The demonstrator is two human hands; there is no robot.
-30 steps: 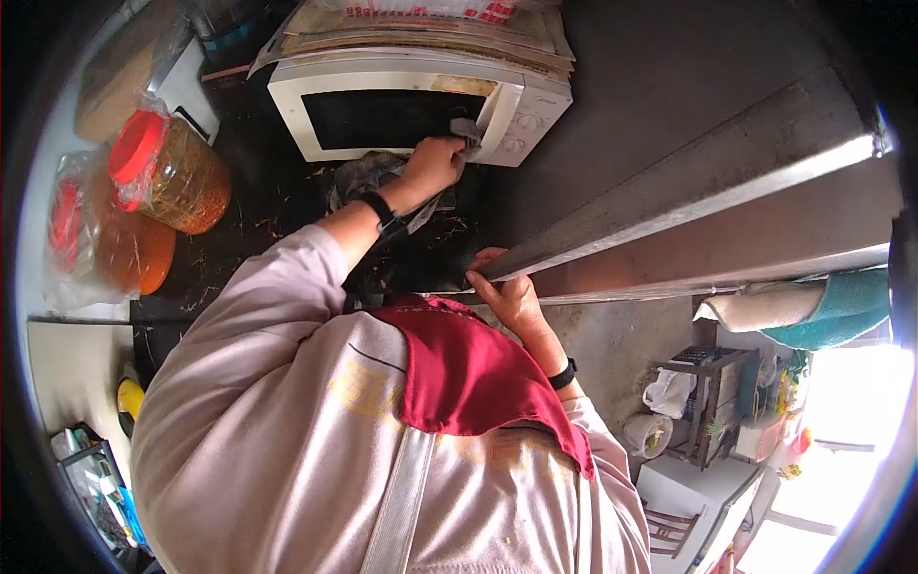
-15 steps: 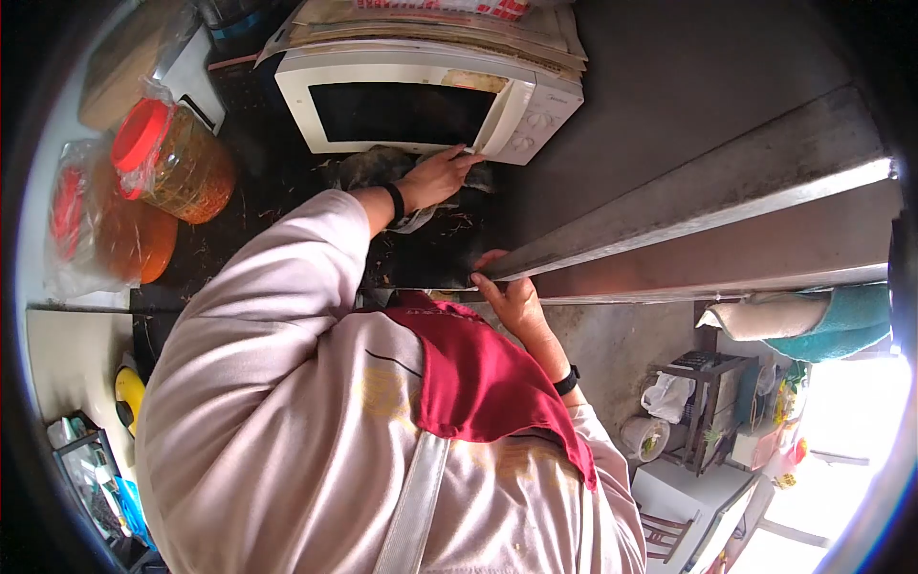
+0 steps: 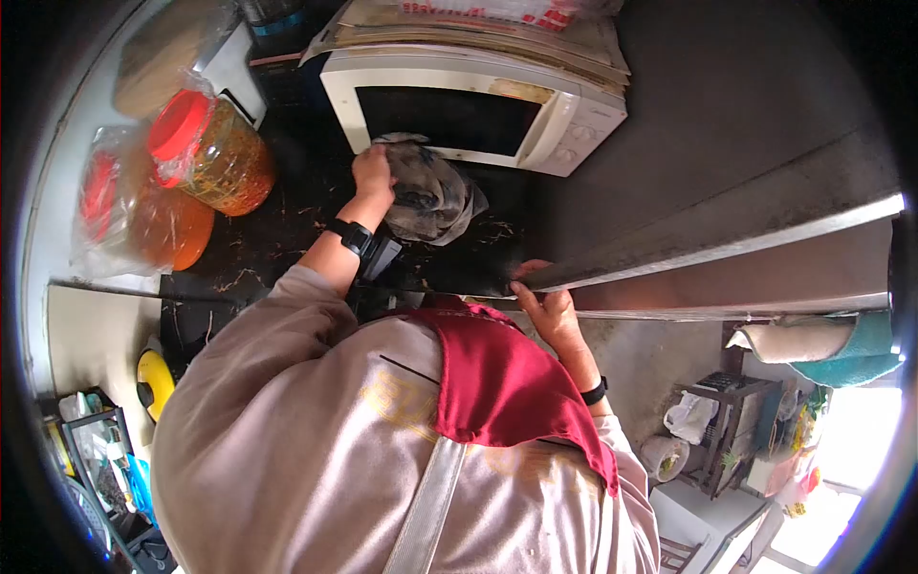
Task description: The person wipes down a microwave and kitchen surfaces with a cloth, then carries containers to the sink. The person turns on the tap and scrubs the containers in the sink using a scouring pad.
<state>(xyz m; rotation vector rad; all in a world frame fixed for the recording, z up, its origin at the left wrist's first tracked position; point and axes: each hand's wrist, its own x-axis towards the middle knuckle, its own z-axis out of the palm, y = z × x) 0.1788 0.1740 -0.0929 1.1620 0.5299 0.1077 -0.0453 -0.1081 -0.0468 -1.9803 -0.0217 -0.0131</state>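
Observation:
My left hand point(image 3: 372, 179) is closed on the edge of a crumpled grey cloth point(image 3: 428, 196), just below the lower left corner of the white microwave point(image 3: 349, 105). The cloth spreads to the right over the dark, marbled counter point(image 3: 244, 258). A dark object lies beside my left wrist. My right hand point(image 3: 550, 311) grips the end of a long grey metal-looking panel edge point(image 3: 717, 239), its thumb in front and some fingers partly hidden behind the edge.
Two red-lidded jars, one point(image 3: 225, 158) with orange-red contents and one point(image 3: 167, 225) in plastic, stand at the left. Papers point(image 3: 478, 43) are stacked on the microwave. A yellow object point(image 3: 155, 383) and a black rack point(image 3: 120, 450) are at lower left.
My left hand has moved left from near the microwave's handle, bringing the cloth into fuller view. The whole view has shifted slightly. My right hand keeps its place at the panel edge.

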